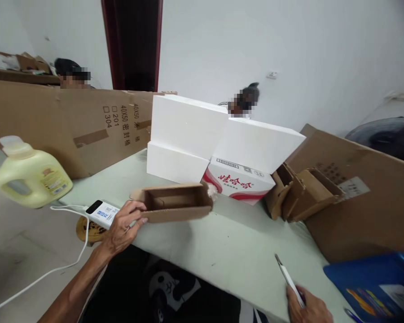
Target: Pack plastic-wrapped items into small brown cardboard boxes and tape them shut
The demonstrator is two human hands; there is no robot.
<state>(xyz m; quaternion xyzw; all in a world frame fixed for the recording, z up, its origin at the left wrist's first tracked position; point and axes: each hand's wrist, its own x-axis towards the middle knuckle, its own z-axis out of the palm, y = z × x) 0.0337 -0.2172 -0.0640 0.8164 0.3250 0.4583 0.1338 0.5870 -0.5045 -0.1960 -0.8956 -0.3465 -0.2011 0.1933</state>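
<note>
My left hand (123, 226) holds the small carton (175, 202) over the table (222, 251), at its near left edge, with the power bank (103, 213) just left. Behind it are foam blocks (188, 128), with a printed box (239, 181) under the right one. Near right, my right hand (309, 309) holds what may be a cutter (287, 274).

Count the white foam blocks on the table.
3: the upper block, the lower block beneath it, and the right block resting on the red-printed carton. More may be hidden behind them.

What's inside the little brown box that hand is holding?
Only bare cardboard walls show inside the box in the left hand. Its near wall hides part of the floor.
</note>
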